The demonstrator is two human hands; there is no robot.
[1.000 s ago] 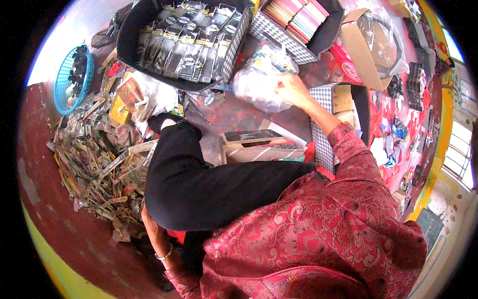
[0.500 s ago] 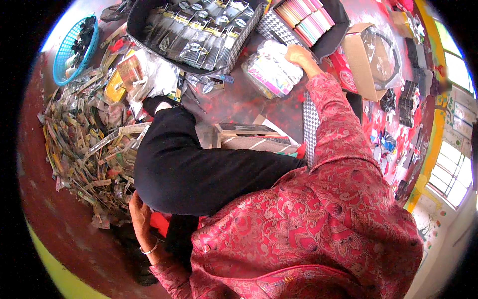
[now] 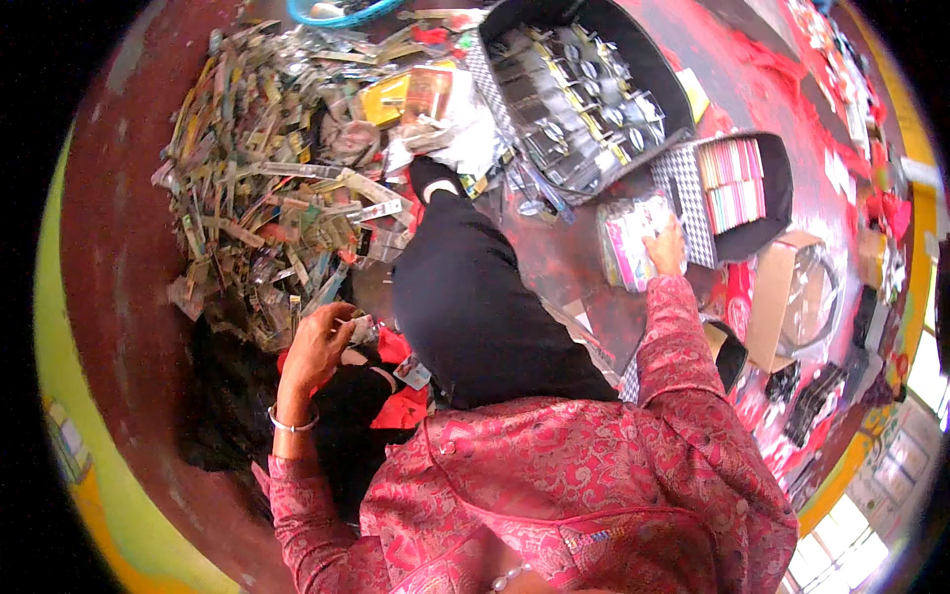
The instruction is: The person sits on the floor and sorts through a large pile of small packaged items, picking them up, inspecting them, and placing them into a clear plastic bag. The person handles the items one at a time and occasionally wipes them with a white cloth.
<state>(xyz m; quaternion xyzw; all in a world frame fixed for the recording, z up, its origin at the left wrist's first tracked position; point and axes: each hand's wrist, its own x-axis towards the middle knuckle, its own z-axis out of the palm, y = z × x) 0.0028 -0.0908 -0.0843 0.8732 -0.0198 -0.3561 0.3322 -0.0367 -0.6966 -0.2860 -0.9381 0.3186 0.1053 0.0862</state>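
My right hand (image 3: 665, 247) reaches forward and grips a clear bag of pink and coloured packets (image 3: 621, 243) lying on the red floor. The bag sits against a small black box with checkered lining (image 3: 782, 188), which holds rows of coloured cards. My left hand (image 3: 317, 346), a silver bangle on its wrist, has its fingers curled at the near edge of a big heap of flat packaged items (image 3: 267, 168). Whether it holds a packet I cannot tell. My black trouser leg (image 3: 475, 297) stretches out between the two hands.
A large black tray (image 3: 683, 109) filled with dark packets stands at the back. A blue basket (image 3: 336, 12) is at the top edge. An open cardboard box (image 3: 777, 297) and more loose goods lie to the right. Red cloth and black bags lie by my left knee.
My right hand brought the clear bag down from in front of the large tray and set it beside the small box. My left hand rose from low beside me to the heap's edge.
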